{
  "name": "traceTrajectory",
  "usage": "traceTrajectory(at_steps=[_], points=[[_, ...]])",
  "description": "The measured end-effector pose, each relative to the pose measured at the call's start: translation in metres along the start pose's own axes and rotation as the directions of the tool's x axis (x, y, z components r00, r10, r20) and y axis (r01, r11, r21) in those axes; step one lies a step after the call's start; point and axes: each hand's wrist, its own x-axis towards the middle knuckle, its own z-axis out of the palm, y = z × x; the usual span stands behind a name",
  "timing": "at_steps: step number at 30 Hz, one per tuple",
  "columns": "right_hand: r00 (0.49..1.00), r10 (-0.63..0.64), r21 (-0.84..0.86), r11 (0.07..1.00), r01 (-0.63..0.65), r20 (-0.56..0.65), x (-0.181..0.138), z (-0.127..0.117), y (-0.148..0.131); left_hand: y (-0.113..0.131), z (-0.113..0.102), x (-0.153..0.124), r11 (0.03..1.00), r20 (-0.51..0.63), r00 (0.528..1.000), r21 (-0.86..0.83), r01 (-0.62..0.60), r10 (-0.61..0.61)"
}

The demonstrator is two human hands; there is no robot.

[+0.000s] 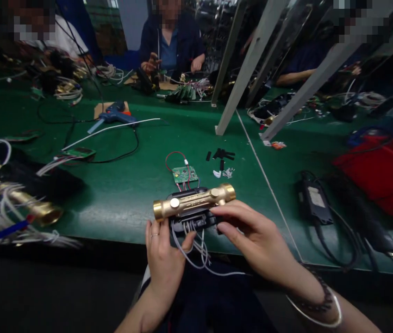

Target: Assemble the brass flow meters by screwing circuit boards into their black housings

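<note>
A brass pipe fitting [196, 202] with threaded ends lies across a black plastic housing [196, 223] at the front edge of the green bench. Grey cables [201, 252] hang from the housing toward my lap. My left hand [165, 252] grips the left end of the housing from below, thumb near the cables. The fingers and thumb of my right hand [248, 231] close on the housing's right end, just under the fitting. Behind the fitting a green circuit board [185, 174] lies on the bench, joined by thin wires, with a red wire looping from a white connector.
Small black strips [223, 153] and a pile of screws [228, 173] lie beyond. A blue glue gun [115, 113] rests back left; cabled brass parts [40, 208] crowd the left. An electric screwdriver [366, 212], its adapter [314, 201] and a red bin [383, 175] stand right. Metal posts [248, 69] rise behind; co-workers sit opposite.
</note>
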Motion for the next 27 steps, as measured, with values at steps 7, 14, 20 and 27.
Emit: traceTrajectory(at_steps=[7, 14, 20, 27], points=[[0.973, -0.139, -0.268, 0.96, 0.087, -0.184, -0.012, 0.051, 0.022, 0.007, -0.003, -0.001, 0.996, -0.069, 0.995, -0.06, 0.07, -0.074], [0.963, -0.265, -0.616, 0.752, 0.236, 0.046, -0.01, 0.041, 0.028, 0.009, -0.009, 0.0, 0.995, -0.051, 0.999, -0.093, 0.016, -0.02], [0.953, -0.276, -0.605, 0.739, 0.295, 0.128, -0.01, 0.037, 0.023, 0.007, -0.011, 0.002, 0.994, -0.035, 0.999, -0.112, 0.001, -0.005], [0.973, -0.231, -0.487, 0.852, 0.191, -0.023, -0.012, 0.043, 0.023, 0.01, -0.014, 0.005, 0.993, -0.029, 0.999, -0.112, -0.048, 0.045]])
